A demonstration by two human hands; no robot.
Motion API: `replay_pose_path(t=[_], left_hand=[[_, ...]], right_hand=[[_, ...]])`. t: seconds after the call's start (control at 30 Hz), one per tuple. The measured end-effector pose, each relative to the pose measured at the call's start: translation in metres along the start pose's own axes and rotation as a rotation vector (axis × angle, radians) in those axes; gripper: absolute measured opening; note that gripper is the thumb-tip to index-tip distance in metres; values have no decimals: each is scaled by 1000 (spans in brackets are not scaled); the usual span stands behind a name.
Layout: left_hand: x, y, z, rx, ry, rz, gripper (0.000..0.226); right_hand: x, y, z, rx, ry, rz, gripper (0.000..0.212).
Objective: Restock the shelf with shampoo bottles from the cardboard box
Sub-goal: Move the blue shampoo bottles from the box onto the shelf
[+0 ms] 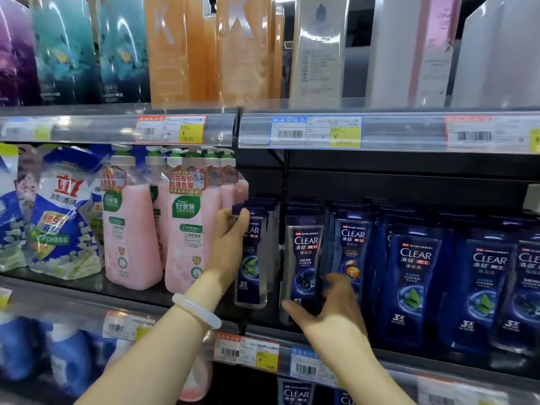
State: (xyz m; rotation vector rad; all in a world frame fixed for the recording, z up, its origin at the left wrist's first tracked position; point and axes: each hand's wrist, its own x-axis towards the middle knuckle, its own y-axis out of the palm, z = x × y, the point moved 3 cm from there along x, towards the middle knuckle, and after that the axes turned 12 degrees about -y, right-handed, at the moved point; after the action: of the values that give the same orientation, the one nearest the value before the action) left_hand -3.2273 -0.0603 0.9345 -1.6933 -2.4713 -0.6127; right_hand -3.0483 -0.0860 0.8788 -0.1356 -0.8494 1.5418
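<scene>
Front row: six dark CLEAR shampoo bottles [304, 258], two pink pump bottles [187, 229].

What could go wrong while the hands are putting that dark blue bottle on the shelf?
The left hand holds the leftmost CLEAR bottle only near its top, so it might swing or slip out. That bottle sits right beside the pink pump bottles, so a bump could knock one over. The right hand, fingers spread, reaches by the next CLEAR bottle near the shelf edge and could nudge it forward and off.
</scene>
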Motion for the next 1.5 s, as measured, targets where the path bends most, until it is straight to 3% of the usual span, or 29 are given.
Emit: replay_pose_path(t=[0.13, 0.37, 0.43, 0.53, 0.7, 0.83, 1.03, 1.13, 1.3, 1.5], left_hand=[[2, -1, 1, 29, 6, -6, 14], [-3, -5, 0, 90, 22, -14, 17], [-6, -8, 4, 178, 40, -34, 28], [-22, -10, 13, 262, 104, -160, 58], [-75, 5, 36, 378, 217, -325, 56], [-108, 34, 45, 296, 189, -224, 64], [-137, 100, 44, 138, 65, 73, 21], [-150, 135, 44, 139, 65, 189, 10], [-166, 183, 49, 211, 76, 323, 13], [-182, 226, 67, 370, 74, 465, 23]], right_hand=[[5, 8, -2, -3, 52, -16, 94], [4, 13, 0, -117, 46, -29, 86], [4, 14, 1, -147, 45, -22, 80], [5, 13, 2, -184, 50, -11, 71], [0, 11, 2, -60, 72, -52, 63], [-17, -13, 8, 77, -25, -144, 62], [-46, -80, 0, -40, -122, -298, 51], [-59, -112, -20, -123, -104, -355, 49], [-79, -164, -56, -249, -10, -446, 49], [-78, -200, -91, -378, 150, -432, 52]])
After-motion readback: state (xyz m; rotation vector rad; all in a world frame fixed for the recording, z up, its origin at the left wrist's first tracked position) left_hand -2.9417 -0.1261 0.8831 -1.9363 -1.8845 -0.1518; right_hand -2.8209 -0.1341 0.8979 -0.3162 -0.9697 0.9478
